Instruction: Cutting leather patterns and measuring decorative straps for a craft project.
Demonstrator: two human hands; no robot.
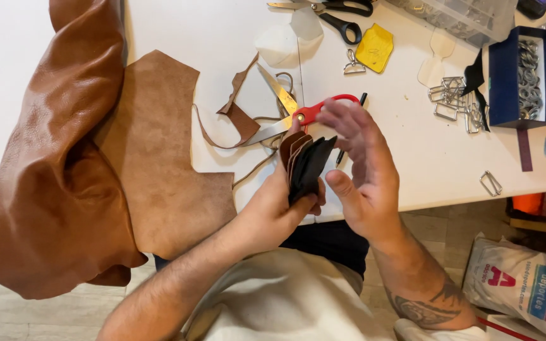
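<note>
While our left hand [273, 208] pinches the leather stack [304, 165] above the table's near edge and our right hand [361, 170] hovers spread beside it, loose pieces could fan out and slip floorward.

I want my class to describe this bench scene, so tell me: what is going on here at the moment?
A person at a white table holds a fanned stack of small dark and brown leather pieces upright in the left hand. The right hand is open beside the stack, fingers spread, close against it. Behind lie red-handled scissors on leather offcuts, a large tan hide at the left, and metal buckles near a blue box.
</note>
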